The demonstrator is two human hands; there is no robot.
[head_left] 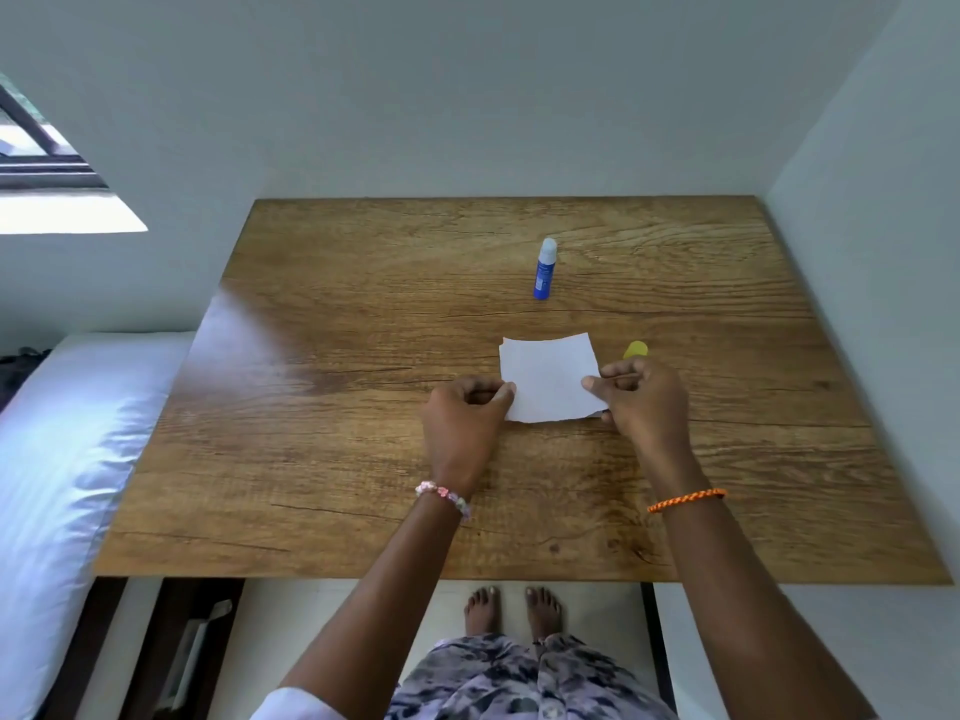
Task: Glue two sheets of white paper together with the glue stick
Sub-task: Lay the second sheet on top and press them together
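Paper: white sheets [548, 376] lying on the wooden table [363, 459], a bit right of centre. A second edge peeks out at the top-left corner, so I'd say two sheets are stacked, the top one slightly off.

Left hand: left hand [462, 413] sits at the stack's 9 o'clock side, fingers curled, thumb and fingertips pinching the left edge down low.

Right hand: right hand [641, 394] is on the 3 o'clock side, fingers curled too, thumb on top of the right edge and pinching it. Can't tell if it's got one sheet or both.

Glue stick: blue glue stick [545, 270] with its white end showing, standing upright at about 12 o'clock from the paper, well apart from it. Nobody's touching it.

Cap: small yellow thing [636, 349], probably the cap, just past the right hand's knuckles at roughly 1 o'clock from the paper. Partly hidden, so not 100% sure.

Key relation: glue stick is straight beyond the paper, long axis vertical, and slightly nearer the right hand than the left. If more glue is needed, my guess is the right hand lets go and reaches forward while the left pins the stack.

Stage: looks like lining up or pressing the sheets together. Can't see any glue on the paper.

Watch out: edges aren't square yet, so pressing now could lock in the offset.
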